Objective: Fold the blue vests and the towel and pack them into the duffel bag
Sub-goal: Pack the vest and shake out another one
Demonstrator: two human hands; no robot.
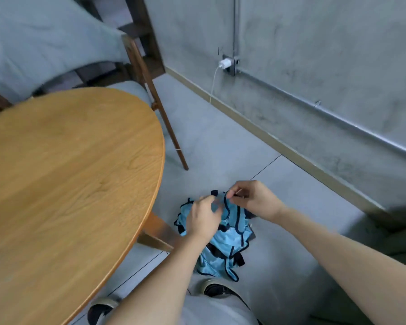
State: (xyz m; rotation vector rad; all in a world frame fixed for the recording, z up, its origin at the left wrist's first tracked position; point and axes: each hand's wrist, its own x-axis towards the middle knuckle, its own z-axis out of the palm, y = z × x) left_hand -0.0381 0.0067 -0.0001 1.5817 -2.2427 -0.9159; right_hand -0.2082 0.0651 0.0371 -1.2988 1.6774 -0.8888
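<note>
Two hands, left [203, 219] and right [251, 199], at five o'clock; one heap of blue vests [223, 245], count unclear; one round table [63, 172], one chair [138, 73], two shoes [217, 288].

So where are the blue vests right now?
In the head view, the blue vests hang bunched low in the middle, above the floor, right of the round wooden table, gripped by the left hand and right hand.

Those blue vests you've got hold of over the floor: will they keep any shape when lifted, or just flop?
Probably flop: the blue vests hang crumpled and bunched below both hands. The fabric looks shiny, so likely slippery and light. The left hand and right hand pinch the dark trim, probably the surest hold.
</note>
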